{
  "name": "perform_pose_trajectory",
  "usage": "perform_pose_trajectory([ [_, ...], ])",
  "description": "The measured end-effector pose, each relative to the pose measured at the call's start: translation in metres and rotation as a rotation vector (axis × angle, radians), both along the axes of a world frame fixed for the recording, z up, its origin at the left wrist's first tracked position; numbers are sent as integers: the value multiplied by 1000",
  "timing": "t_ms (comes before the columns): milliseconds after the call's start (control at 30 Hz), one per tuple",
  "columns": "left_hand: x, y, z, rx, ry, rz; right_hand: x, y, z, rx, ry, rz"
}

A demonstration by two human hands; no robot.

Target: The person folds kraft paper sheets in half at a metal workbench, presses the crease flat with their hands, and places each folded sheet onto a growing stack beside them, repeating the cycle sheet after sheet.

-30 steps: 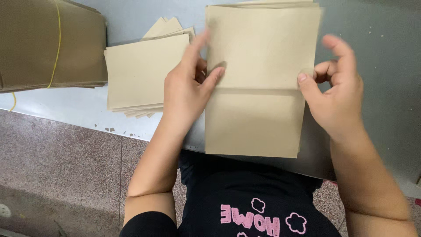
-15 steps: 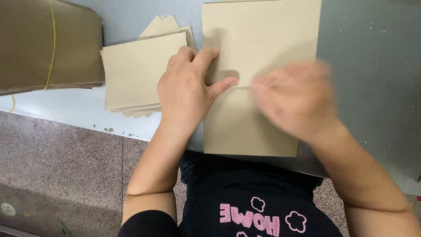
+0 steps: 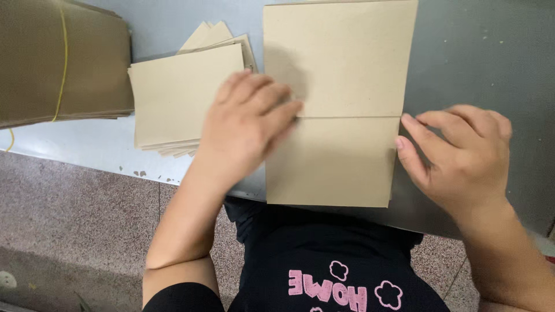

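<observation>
A folded sheet of tan kraft paper [image 3: 338, 104] lies flat on the grey table [image 3: 480, 52], its lower flap turned up so that the flap's edge runs as a straight horizontal line across the middle of the sheet. The left hand [image 3: 248, 127] rests palm down on the sheet's left side, fingers stretched out and loosely spread, their tips lying on the fold line; it presses flat on the paper and grips nothing. The right hand [image 3: 457, 153] sits at the sheet's right edge, just below the fold line, its fingers curled loosely and its thumb tip touching the paper's edge; whether it pinches the edge or only touches it cannot be told. Just left of the left hand lies an uneven stack of folded tan sheets [image 3: 185, 98], a few corners fanning out at the top and bottom. Farther left, well apart from both hands, sits a thick bundle of brown paper [image 3: 63, 63] bound by a thin yellow band. Below the table edge, beneath both forearms, a speckled stone floor [image 3: 75, 219] shows, and the person's black shirt [image 3: 324, 266] fills the lower middle.
</observation>
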State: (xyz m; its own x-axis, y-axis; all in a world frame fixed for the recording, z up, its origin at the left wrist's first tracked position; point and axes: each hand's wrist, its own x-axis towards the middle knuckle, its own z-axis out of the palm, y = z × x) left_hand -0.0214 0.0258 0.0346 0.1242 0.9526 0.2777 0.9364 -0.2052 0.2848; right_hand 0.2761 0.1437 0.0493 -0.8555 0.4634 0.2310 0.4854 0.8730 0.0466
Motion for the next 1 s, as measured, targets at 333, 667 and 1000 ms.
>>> perform_pose_trajectory([
  [333, 13, -1, 0, 31, 194, -78, -16, -42, -8, -604, 104, 324],
  [667, -68, -89, 28, -246, 124, 490, -16, -33, -8, -768, 79, 287],
  [1000, -23, -62, 24, -204, -232, 46, -10, -30, -8, -916, 85, 274],
])
